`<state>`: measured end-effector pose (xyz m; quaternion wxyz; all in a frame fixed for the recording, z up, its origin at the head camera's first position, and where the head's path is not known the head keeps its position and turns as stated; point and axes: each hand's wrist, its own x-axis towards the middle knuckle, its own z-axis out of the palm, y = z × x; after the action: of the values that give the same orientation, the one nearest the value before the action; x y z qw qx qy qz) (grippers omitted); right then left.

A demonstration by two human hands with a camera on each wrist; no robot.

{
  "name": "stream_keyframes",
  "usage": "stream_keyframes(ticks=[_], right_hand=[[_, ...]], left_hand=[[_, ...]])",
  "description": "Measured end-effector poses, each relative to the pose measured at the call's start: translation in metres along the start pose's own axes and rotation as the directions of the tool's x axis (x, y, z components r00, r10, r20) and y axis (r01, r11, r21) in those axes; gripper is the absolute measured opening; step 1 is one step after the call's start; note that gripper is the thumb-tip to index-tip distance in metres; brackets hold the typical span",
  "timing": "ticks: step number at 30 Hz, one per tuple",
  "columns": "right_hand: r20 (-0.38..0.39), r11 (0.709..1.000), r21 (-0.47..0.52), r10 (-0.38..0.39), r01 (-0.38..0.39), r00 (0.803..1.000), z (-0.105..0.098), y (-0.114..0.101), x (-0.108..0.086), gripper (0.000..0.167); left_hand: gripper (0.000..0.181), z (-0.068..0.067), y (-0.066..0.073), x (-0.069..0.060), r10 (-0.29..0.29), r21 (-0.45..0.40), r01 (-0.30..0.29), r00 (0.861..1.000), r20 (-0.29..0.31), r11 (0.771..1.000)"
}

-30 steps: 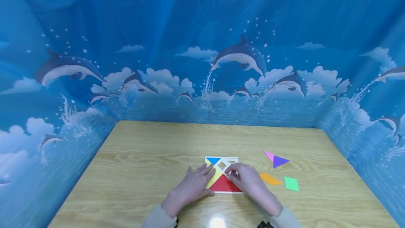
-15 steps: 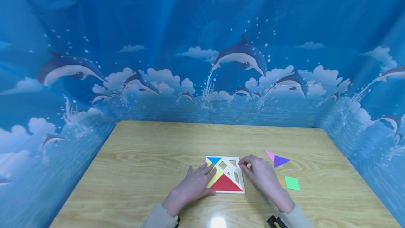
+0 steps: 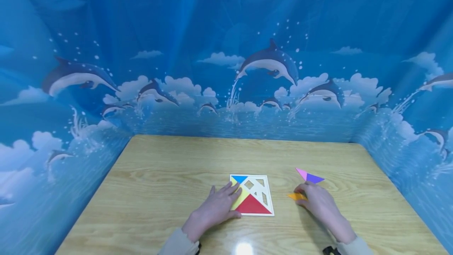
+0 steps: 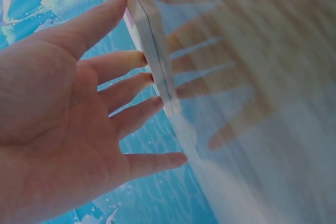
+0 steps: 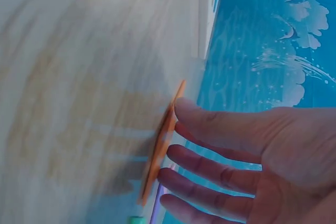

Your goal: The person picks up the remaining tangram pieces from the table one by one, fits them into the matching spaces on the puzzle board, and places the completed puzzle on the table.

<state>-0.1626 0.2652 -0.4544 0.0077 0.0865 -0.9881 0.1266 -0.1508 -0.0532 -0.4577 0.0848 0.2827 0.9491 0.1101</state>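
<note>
Spread fingers of my left hand [image 3: 212,209] [image 4: 68,108] rest on the left part of the white puzzle board [image 3: 271,204] [image 4: 157,51]. A blue triangle [image 3: 239,179], a yellow piece [image 3: 238,204] partly under the fingers and a red triangle [image 3: 252,206] lie in the board, with several cut-outs at its right. To the right of the board, my right hand [image 3: 323,206] [image 5: 262,161] pinches the orange parallelogram [image 3: 295,196] [image 5: 160,150] between thumb and fingers, covering part of it.
Beyond the right hand lie a pink triangle [image 3: 301,173] and a purple triangle [image 3: 314,178], the latter partly covered. In the right wrist view a green piece [image 5: 137,220] shows at the bottom. A dolphin-print curtain [image 3: 212,70] surrounds the wooden table [image 3: 159,168].
My right hand has moved right from the board to the orange piece and gripped it; it now hides the green piece in the head view. The left hand has hardly moved.
</note>
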Motion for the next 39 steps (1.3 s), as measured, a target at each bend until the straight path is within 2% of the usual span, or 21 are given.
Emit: stream_keyframes(ticks=[5,12,16,24,33,39], right_hand=[[0.018,1.000,0.029,0.010,-0.011,1.000,0.001,0.002,0.002,0.023],[0.082,0.997,0.068,0.019,-0.025,0.996,0.000,0.005,0.009,0.027],[0.103,0.991,0.128,0.017,-0.031,0.995,0.000,0.008,0.011,0.028],[0.023,0.982,0.186,-0.038,0.033,0.999,0.000,0.003,0.015,0.022],[-0.015,0.954,0.298,-0.028,0.031,0.999,-0.007,-0.023,0.025,0.041],[-0.017,0.922,0.384,-0.043,0.047,0.999,-0.005,-0.040,0.030,0.042]], left_hand=[[0.075,0.001,0.000,0.000,-0.004,-0.008,0.004,1.000,0.003,1.000],[0.075,0.000,0.000,0.000,-0.009,-0.013,0.009,1.000,0.010,1.000],[0.075,-0.001,0.000,0.000,-0.011,-0.013,0.011,1.000,0.012,1.000],[0.075,-0.001,0.000,0.000,-0.006,-0.004,0.006,1.000,0.007,1.000],[0.075,-0.002,0.001,-0.001,-0.003,-0.011,0.003,1.000,0.007,1.000],[0.074,-0.002,0.001,-0.001,0.003,-0.004,-0.003,1.000,0.000,1.000]])
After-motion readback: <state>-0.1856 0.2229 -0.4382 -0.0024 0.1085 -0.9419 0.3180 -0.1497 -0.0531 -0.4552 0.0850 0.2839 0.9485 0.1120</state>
